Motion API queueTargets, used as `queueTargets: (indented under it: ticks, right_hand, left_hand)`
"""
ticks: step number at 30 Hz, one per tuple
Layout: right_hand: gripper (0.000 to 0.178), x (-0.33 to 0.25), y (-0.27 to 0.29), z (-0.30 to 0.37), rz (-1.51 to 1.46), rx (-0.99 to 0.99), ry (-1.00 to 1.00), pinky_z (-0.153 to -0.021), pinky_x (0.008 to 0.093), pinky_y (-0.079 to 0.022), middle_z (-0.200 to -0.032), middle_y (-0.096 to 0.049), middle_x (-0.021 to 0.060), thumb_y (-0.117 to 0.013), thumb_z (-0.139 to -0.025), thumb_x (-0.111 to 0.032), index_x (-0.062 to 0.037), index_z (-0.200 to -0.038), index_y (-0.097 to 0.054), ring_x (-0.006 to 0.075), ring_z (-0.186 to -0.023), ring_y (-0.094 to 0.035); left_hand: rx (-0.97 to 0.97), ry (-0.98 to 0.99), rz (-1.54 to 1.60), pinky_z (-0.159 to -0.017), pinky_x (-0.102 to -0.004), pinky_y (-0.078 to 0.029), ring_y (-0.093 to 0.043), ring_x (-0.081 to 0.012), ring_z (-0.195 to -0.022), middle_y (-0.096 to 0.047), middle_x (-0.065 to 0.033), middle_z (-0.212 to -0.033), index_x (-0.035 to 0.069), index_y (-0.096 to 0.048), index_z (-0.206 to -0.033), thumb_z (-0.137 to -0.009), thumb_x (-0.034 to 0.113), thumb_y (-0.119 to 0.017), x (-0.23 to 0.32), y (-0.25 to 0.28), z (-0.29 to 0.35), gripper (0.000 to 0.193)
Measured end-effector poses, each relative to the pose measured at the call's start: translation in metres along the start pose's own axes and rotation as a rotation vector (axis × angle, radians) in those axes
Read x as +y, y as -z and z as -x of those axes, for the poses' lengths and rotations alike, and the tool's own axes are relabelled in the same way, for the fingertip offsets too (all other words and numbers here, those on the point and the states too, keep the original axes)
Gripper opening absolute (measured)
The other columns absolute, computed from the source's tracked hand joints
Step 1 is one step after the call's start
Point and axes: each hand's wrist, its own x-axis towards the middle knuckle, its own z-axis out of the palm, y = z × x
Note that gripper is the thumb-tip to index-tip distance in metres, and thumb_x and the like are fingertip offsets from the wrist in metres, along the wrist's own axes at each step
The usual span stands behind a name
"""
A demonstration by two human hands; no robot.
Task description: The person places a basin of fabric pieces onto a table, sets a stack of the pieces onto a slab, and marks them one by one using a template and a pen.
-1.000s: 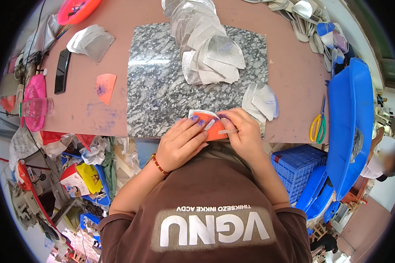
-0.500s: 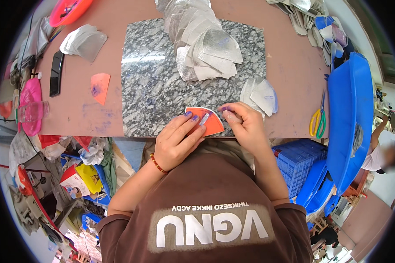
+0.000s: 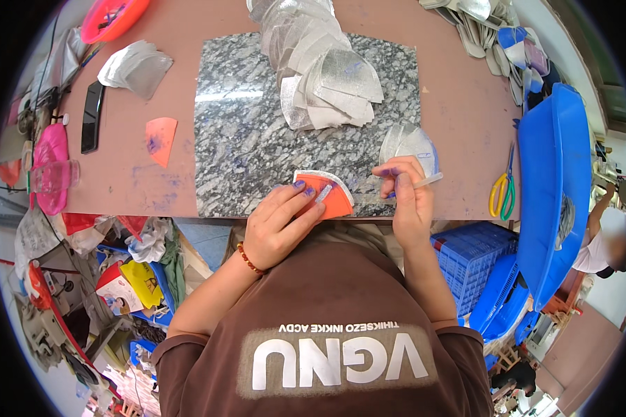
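Note:
An orange fan-shaped template [image 3: 338,203] lies at the front edge of a speckled granite slab [image 3: 243,149]. A pale silvery rim of the sheet beneath it [image 3: 335,175] shows along its curved side. My left hand [image 3: 275,226] rests on the template, fingers stretched out and pressing it down, with purple-blue stains on the fingertips. To the right and apart from the template, my right hand [image 3: 412,208] grips a slim whitish pen [image 3: 431,181] between thumb and fingers. Behind that hand sits a small stack of silvery fan-shaped pieces [image 3: 405,142] with blue marks.
A long overlapping row of silvery pieces [image 3: 327,76] runs back over the slab. Leftward are another orange piece [image 3: 161,141], a black phone [image 3: 91,118] and a silvery stack [image 3: 135,66]. Scissors [image 3: 504,191] and a blue tub [image 3: 553,187] stand at the right.
My right hand has pulled away rightward from the template's corner, and the pen in it now shows clearly. My left hand and the template have stayed nearly in place.

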Motion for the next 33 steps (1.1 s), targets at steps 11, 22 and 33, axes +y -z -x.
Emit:
queueTargets:
  ticks: [11, 22, 33]
  right_hand:
    - [0.020, -0.009, -0.017, -0.014, 0.300, -0.205, -0.115, -0.068, 0.0283, -0.048, -0.092, -0.060, 0.0069, -0.066, -0.090, -0.018, -0.0016, -0.101, -0.067, 0.0158, -0.077, -0.060]
    - [0.046, 0.006, -0.031, 0.003, 0.709, -0.263, 0.281, -0.058, 0.0309, -0.051, -0.100, -0.058, 0.0061, -0.079, -0.072, -0.011, -0.0094, -0.117, -0.068, 0.0192, -0.071, -0.062]
    - [0.022, 0.017, -0.035, 0.006, 0.553, -0.221, 0.550, -0.058, 0.0346, -0.051, -0.091, -0.062, 0.0052, -0.066, -0.067, 0.003, -0.0081, -0.083, -0.056, 0.0241, -0.069, -0.063]
  left_hand:
    - [0.213, 0.127, 0.144, -0.085, -0.0409, -0.056, -0.068, -0.0340, -0.097, -0.069, -0.0163, -0.102, 0.000, -0.072, -0.095, -0.073, -0.008, -0.072, 0.002, 0.026, 0.019, 0.024]
    - [0.433, 0.356, 0.184, -0.097, -0.0419, -0.049, -0.065, -0.0339, -0.108, -0.069, -0.0192, -0.109, -0.001, -0.069, -0.103, -0.081, -0.012, -0.066, -0.004, 0.038, 0.012, 0.024]
    - [0.405, 0.907, 1.269, -0.093, -0.0372, -0.056, -0.066, -0.0191, -0.101, -0.066, -0.0112, -0.111, -0.005, -0.060, -0.117, -0.100, 0.005, -0.053, 0.005, 0.008, -0.025, 0.020]
